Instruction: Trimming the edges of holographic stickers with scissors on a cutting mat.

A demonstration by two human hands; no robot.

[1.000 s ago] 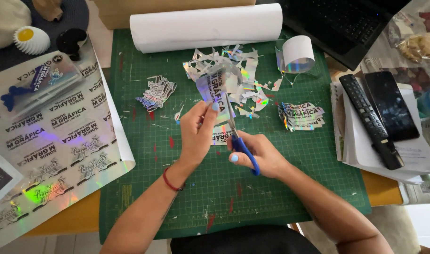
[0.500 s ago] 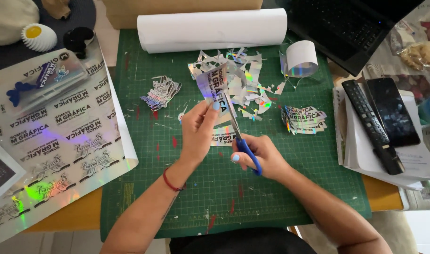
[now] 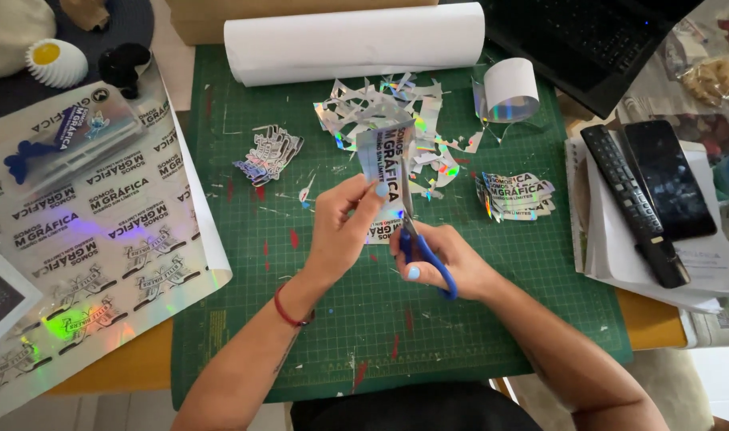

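Sticker strip (image 3: pixel 387 164), a shiny holographic piece with dark lettering, is standing upright over the middle of the green cutting mat (image 3: pixel 324 319), pinched near its lower edge by the left hand (image 3: pixel 344 227). The fingers (image 3: pixel 378 190) of that hand are pressing together on the strip, thumb in front, apparently to be keeping it taut and square to the blade. The right hand (image 3: pixel 448 255) is working the blue-handled scissors (image 3: pixel 422 251), its fingers threaded through the handle loops and closing around them; the blades are pointing up along the strip's right edge, so the cut seems to be running close to the print. How far the blades are parted I cannot tell.

Behind the hands, a heap of silvery offcuts (image 3: pixel 404 120) is lying on the mat, likely pushed out of the way. Two small stacks of finished stickers (image 3: pixel 514 195) (image 3: pixel 270 153) are sitting to either side, well apart from the scraps, probably to be keeping them clean. A large printed sheet (image 3: pixel 101 239) is waiting at the left, overlapping the mat's edge. A white paper roll (image 3: pixel 352 40) is lying across the far side, and a remote control (image 3: pixel 634 203) and phone (image 3: pixel 669 179) are resting on papers at the right of the table (image 3: pixel 651 319).
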